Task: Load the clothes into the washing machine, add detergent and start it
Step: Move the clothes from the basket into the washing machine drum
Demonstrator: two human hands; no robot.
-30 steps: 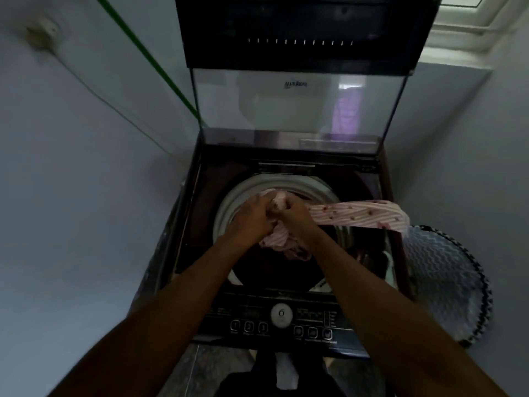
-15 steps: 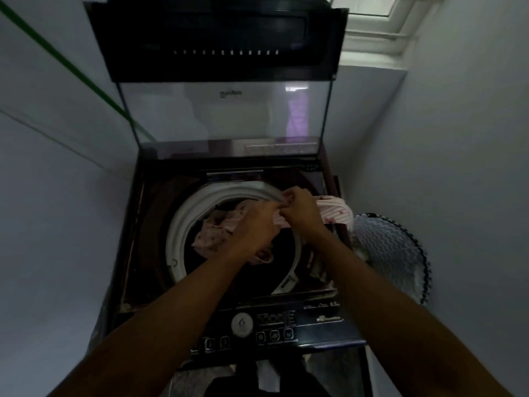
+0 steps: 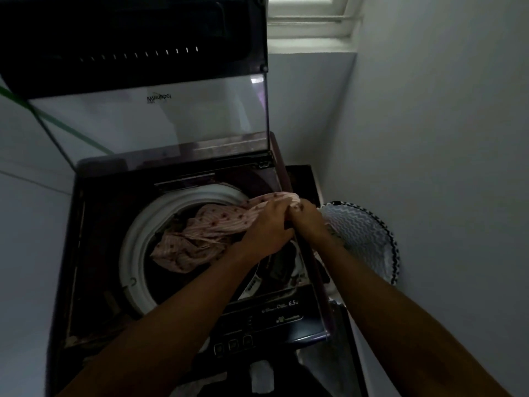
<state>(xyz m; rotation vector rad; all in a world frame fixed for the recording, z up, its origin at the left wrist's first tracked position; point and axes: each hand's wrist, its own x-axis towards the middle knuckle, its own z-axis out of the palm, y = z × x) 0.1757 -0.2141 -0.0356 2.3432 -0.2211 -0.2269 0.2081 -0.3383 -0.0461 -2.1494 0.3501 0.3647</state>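
Note:
A dark top-loading washing machine [image 3: 94, 253] stands with its glass lid [image 3: 148, 121] raised. A pink striped garment with dark spots [image 3: 200, 233] lies across the white drum rim [image 3: 134, 247] and down into the drum. My left hand [image 3: 266, 230] and my right hand [image 3: 306, 217] meet at the drum's right edge, and both grip the bunched end of the garment. Other dark clothes show dimly under it in the drum.
A laundry basket with a black and white zigzag pattern [image 3: 369, 239] stands on the floor right of the machine. The control panel with buttons [image 3: 257, 330] runs along the machine's front. Grey walls close in on both sides, with a window [image 3: 312, 21] above.
The view has swung to the right and the machine now sits further left. More of the pink garment lies in the drum, and both hands have shifted to its right edge.

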